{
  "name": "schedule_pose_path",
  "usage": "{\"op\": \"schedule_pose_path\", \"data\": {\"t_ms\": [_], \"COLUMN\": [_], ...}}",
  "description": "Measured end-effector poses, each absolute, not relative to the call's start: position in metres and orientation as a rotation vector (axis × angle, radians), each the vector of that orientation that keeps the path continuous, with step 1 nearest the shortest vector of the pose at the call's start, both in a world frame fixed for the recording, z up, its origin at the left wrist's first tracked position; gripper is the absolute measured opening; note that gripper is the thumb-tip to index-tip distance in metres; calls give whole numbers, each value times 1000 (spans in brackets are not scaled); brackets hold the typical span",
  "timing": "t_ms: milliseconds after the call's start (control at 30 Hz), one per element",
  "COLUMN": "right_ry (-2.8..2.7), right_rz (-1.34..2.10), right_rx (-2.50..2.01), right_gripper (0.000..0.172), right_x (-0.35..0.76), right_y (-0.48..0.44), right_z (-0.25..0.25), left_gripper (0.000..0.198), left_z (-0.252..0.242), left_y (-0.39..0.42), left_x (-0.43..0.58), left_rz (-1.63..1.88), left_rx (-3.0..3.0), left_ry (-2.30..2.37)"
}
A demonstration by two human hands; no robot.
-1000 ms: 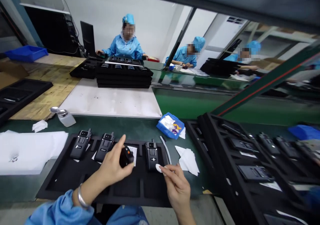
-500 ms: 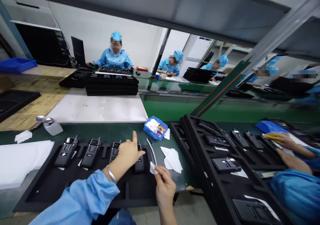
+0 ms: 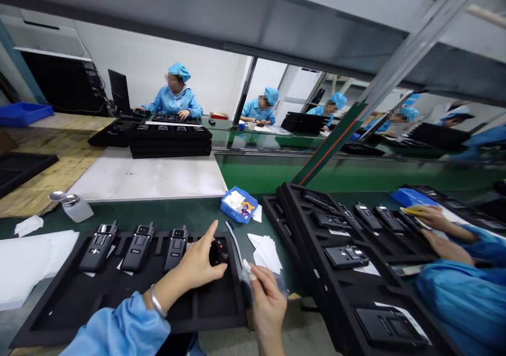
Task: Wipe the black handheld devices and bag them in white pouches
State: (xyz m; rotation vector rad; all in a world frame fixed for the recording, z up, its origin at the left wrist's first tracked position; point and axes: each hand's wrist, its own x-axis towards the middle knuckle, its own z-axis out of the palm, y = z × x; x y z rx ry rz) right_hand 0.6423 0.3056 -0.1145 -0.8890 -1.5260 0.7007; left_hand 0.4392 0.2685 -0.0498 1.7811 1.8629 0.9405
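My left hand (image 3: 193,263) has its thumb and forefinger curved around a black two-way radio (image 3: 219,252) at the right end of the black foam tray (image 3: 154,306). That radio is tipped with its end toward me, and the hand partly hides it. In my right hand (image 3: 269,300) a small white wipe (image 3: 247,268) is pinched between thumb and fingers, just right of the tray. Several other radios lie in a row in the tray, among them a black radio (image 3: 176,247) beside my left hand. White paper slips stick out beneath some of them.
A blue bin (image 3: 239,217) with scraps and white wipes (image 3: 265,253) lie behind my right hand. A pump bottle (image 3: 77,208) stands at left. Stacked foam trays (image 3: 304,240) rise at right, near a co-worker's hands (image 3: 446,234). More people sit across the line.
My left hand has closed around the rightmost radio and tipped it up; before, its forefinger pointed past it. The view has shifted slightly. My right hand keeps the wipe.
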Motion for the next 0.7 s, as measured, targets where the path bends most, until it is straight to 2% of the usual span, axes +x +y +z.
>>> {"op": "schedule_pose_path", "data": {"t_ms": [100, 267, 433, 700], "right_ry": [-1706, -2100, -2361, -2571], "right_rz": [682, 549, 290, 302], "right_rx": [-748, -442, -322, -187], "right_gripper": [23, 38, 36, 33], "right_x": [645, 617, 601, 626], "right_y": [307, 307, 303, 312], "right_z": [-81, -35, -23, -7], "left_gripper": [107, 107, 107, 103], "left_z": [-64, -76, -78, -80], "left_y": [237, 212, 209, 208], "left_x": [431, 433, 435, 438], "left_rz": [1181, 1311, 1360, 1406], "left_rx": [1782, 1851, 1902, 2022], "left_ry": [1596, 1477, 1451, 1385]}}
